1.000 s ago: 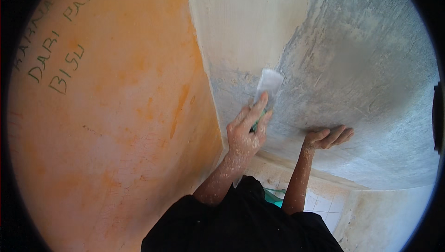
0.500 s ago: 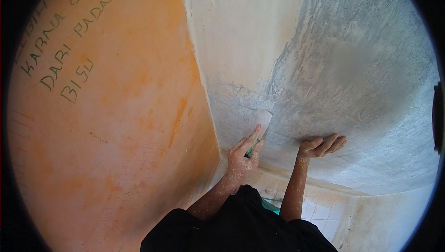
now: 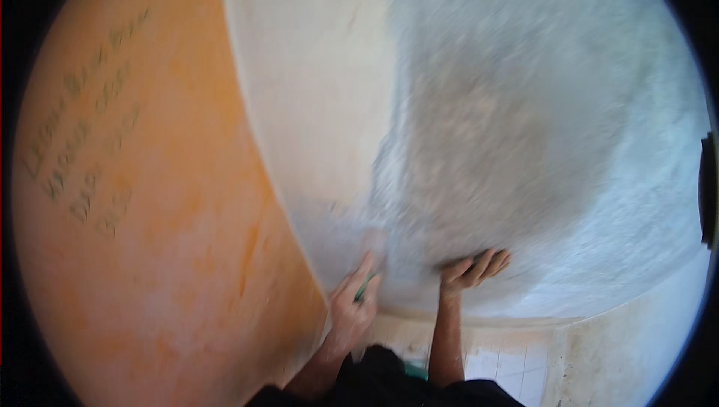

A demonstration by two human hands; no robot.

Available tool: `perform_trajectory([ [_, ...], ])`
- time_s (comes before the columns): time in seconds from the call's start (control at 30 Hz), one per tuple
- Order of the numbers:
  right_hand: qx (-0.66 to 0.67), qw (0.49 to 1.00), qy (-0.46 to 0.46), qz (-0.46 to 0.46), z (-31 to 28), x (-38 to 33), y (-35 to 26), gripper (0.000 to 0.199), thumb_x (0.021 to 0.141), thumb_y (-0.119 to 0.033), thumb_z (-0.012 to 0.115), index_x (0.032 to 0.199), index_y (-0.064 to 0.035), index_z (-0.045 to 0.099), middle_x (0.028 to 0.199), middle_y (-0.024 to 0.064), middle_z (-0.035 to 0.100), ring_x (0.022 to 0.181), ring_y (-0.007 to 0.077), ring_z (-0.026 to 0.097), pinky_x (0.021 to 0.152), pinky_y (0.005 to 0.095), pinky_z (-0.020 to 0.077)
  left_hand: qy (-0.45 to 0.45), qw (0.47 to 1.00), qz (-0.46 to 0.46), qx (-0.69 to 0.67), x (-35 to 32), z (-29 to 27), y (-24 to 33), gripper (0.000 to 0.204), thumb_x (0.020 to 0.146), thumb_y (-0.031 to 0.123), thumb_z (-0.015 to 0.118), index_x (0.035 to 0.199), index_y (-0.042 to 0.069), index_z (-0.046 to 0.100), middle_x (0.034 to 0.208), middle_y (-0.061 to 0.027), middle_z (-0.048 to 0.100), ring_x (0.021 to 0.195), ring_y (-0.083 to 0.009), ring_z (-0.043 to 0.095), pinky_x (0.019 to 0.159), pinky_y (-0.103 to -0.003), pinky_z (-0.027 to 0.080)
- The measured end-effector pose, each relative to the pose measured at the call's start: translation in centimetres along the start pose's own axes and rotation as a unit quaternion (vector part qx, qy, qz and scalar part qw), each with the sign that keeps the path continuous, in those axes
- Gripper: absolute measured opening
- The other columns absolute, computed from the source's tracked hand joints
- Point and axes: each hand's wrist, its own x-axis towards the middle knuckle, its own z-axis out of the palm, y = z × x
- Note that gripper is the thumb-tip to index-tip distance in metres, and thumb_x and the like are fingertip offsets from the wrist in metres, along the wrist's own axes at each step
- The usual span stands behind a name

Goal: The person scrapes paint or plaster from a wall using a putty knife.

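My left hand (image 3: 352,306) grips a scraper (image 3: 372,253) with a green handle and a pale flat blade. The blade lies against the grey, rough plastered wall (image 3: 524,145), close to where it meets the orange wall (image 3: 150,220). My right hand (image 3: 473,268) is pressed flat against the grey plaster with its fingers spread and holds nothing. The picture is blurred by motion.
A smooth cream patch (image 3: 314,92) covers the upper part of the wall between the orange wall and the grey plaster. Dark handwriting (image 3: 82,152) marks the orange wall. Pale floor tiles (image 3: 509,366) show below, past my dark sleeves.
My left hand has drawn the scraper downward along the plaster, toward the wall's lower edge. My right hand stays pressed on the wall. The view has tilted and blurred.
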Motion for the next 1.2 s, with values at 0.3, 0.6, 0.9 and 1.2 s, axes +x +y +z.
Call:
perform_trajectory([
  [0.3, -0.003, 1.000, 0.011, 0.020, -0.5, -0.4, 0.0, 0.048, 0.096, -0.027, 0.037, 0.139, -0.0060, 0.041, 0.149, 0.0198, 0.031, 0.140, 0.0386, 0.025, 0.113, 0.0585, 0.0146, 0.020, 1.000, 0.011, 0.005, 2.3, -0.4, 1.2, 0.041, 0.084, 0.002, 0.065, 0.125, 0.001, 0.059, 0.083, -0.0192, 0.065, 0.070, -0.0239, 0.064, 0.063, -0.033, 0.051],
  [0.6, 0.011, 1.000, -0.024, 0.003, -0.9, -0.2, 0.0, 0.048, 0.097, -0.020, 0.035, 0.141, -0.0012, 0.037, 0.150, 0.0230, 0.028, 0.139, 0.0403, 0.024, 0.113, 0.0582, 0.0155, 0.017, 1.000, 0.011, 0.004, 3.4, -0.4, 1.5, 0.039, 0.086, 0.002, 0.064, 0.124, -0.002, 0.058, 0.104, -0.0232, 0.066, 0.088, -0.0286, 0.068, 0.075, -0.032, 0.053],
  [0.9, 0.020, 1.000, -0.005, 0.004, -0.4, 0.7, 0.1, 0.046, 0.096, -0.020, 0.038, 0.138, -0.0015, 0.042, 0.148, 0.0211, 0.031, 0.139, 0.0392, 0.026, 0.113, 0.0575, 0.0186, 0.014, 1.000, 0.006, -0.013, 2.2, 0.3, 0.8, 0.040, 0.084, 0.004, 0.067, 0.123, 0.000, 0.059, 0.100, -0.0200, 0.067, 0.089, -0.0286, 0.068, 0.076, -0.032, 0.053],
  [1.2, 0.011, 1.000, 0.028, -0.002, 0.0, 1.0, -0.7, 0.046, 0.097, -0.019, 0.036, 0.137, 0.0022, 0.044, 0.147, 0.0222, 0.033, 0.138, 0.0382, 0.029, 0.113, 0.0552, 0.0210, -0.009, 0.998, -0.018, 0.065, 0.5, 0.3, -0.2, 0.053, 0.081, 0.002, 0.069, 0.131, 0.012, 0.057, 0.074, -0.0158, 0.060, 0.060, -0.0232, 0.059, 0.056, -0.034, 0.049],
])
